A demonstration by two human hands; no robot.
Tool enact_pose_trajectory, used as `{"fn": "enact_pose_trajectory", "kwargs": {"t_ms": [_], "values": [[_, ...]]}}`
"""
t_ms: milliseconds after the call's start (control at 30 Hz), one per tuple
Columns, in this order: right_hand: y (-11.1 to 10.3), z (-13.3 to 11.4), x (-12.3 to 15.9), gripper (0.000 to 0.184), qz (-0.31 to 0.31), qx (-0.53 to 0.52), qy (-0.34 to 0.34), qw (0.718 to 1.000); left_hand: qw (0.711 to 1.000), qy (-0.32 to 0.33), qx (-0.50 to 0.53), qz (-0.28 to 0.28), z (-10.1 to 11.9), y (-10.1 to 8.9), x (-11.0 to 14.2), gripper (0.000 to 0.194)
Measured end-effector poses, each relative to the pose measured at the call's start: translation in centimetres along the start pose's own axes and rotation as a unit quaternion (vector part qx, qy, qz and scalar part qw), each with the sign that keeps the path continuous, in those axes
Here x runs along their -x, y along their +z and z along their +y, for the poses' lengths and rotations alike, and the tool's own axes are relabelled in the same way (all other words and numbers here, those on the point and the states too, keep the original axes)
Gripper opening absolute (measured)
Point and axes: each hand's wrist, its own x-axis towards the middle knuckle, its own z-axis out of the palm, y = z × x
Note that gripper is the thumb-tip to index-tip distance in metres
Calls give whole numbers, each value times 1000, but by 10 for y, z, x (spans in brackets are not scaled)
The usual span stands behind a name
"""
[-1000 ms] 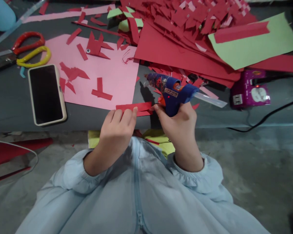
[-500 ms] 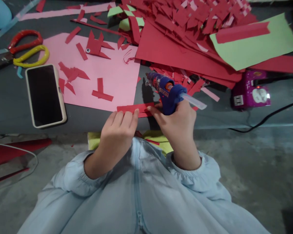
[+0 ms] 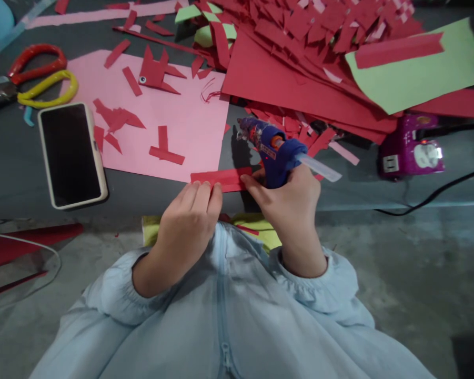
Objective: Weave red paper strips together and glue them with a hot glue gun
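Observation:
A folded red paper strip [image 3: 229, 179] lies along the near edge of the table. My left hand [image 3: 191, 221] has its fingers pressed together on the strip's left part; the thumb is mostly hidden. In my right hand [image 3: 290, 195] is a blue hot glue gun [image 3: 274, 147], its nozzle pointing up and left, a clear glue stick [image 3: 321, 167] jutting from its back. The thumb of that same hand touches the strip's right end. Beyond the strip, a pink paper sheet [image 3: 197, 121] bears a red paper fish [image 3: 153, 73] with a googly eye and several red scraps.
A phone [image 3: 73, 155] and scissors [image 3: 49, 87] with red and yellow handles lie at the left. Red papers and woven pieces [image 3: 300, 31] are heaped at the back, with a green sheet [image 3: 414, 79] on top. A purple power socket [image 3: 412, 150] with a black cord stands at the right.
The left fingers have shifted slightly and now show more of the strip beside them. The right hand has moved a little to the right with the glue gun.

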Motion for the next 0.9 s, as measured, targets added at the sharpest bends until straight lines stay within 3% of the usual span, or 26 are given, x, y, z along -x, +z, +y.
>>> {"fn": "enact_pose_trajectory", "kwargs": {"t_ms": [333, 900], "values": [[-3, 2, -2, 33, -14, 30, -18, 999, 999, -5, 32, -24, -11, -6, 5, 34], [-3, -5, -1, 34, -13, 51, -5, 999, 999, -24, -27, -33, 2, -2, -7, 41]]}}
